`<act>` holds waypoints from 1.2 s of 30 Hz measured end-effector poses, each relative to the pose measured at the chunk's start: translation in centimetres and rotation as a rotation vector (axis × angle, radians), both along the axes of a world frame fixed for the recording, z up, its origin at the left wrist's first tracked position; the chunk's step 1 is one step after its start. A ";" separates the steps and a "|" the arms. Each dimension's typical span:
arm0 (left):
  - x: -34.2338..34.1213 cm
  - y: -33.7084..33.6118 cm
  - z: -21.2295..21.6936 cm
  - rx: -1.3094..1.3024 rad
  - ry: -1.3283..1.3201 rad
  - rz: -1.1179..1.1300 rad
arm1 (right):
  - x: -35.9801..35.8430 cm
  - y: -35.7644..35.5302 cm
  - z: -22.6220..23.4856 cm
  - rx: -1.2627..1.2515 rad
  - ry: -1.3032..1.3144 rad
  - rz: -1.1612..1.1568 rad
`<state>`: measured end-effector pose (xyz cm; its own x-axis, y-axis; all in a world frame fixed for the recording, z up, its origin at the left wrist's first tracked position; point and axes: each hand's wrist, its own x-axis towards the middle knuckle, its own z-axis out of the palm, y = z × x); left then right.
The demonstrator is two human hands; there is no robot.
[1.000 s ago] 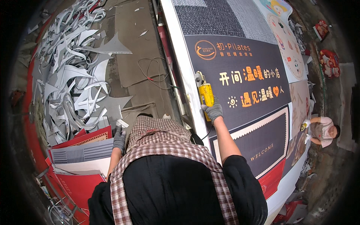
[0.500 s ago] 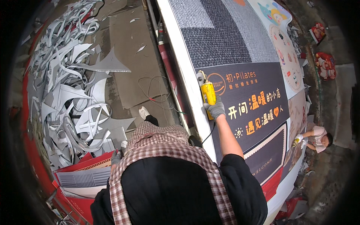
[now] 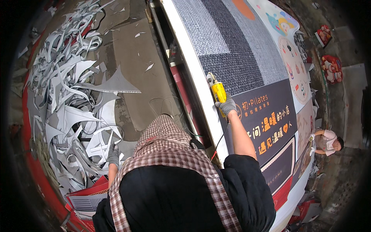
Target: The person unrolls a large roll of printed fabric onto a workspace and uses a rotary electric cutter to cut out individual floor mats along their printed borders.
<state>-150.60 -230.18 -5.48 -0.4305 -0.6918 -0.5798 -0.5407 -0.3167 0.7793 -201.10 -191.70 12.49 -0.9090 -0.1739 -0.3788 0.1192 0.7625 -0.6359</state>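
Note:
My right hand [image 3: 226, 106], in a grey glove, is closed round the yellow body of an electric cutter [image 3: 219, 92]. The tool has a round metal head and a dark cord trailing back toward me. It rests at the left border of a large printed mat [image 3: 247, 50], on the white margin beside the dark textured print. My left hand [image 3: 113, 155], also gloved in grey, hangs at my left side with its fingers stretched out. Nothing shows in it. Behind it lie grey and white offcut strips [image 3: 92, 135].
The mat lies on a long table with a white edge [image 3: 197, 77]. Across it a person [image 3: 328, 142] in a pink top and white gloves holds a small tool. Red printed pieces [image 3: 87, 201] lie at lower left. Brown sheets [image 3: 143, 62] and a thin wire cover the floor.
I have moved forward along the table, the cutter travelling with my right hand past the lettering toward the textured print. My left hand has come forward, away from the red pieces.

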 end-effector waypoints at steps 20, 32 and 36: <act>-28.6 -13.0 7.4 0.022 -0.003 0.007 | -17.8 -16.8 -2.0 -0.168 -0.091 -0.003; -30.2 -21.7 -1.0 0.110 -0.074 0.014 | -29.6 -26.1 -4.9 -0.173 -0.010 0.025; -28.0 -28.8 -9.0 -0.055 -0.206 -0.134 | -33.3 -30.0 -5.9 -0.320 -0.019 0.049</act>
<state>-178.62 -258.99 -14.47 -0.3973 -0.6694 -0.6278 -0.7245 -0.1911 0.6623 -234.36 -221.69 6.60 -0.8900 -0.3300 -0.3147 0.1016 0.5292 -0.8424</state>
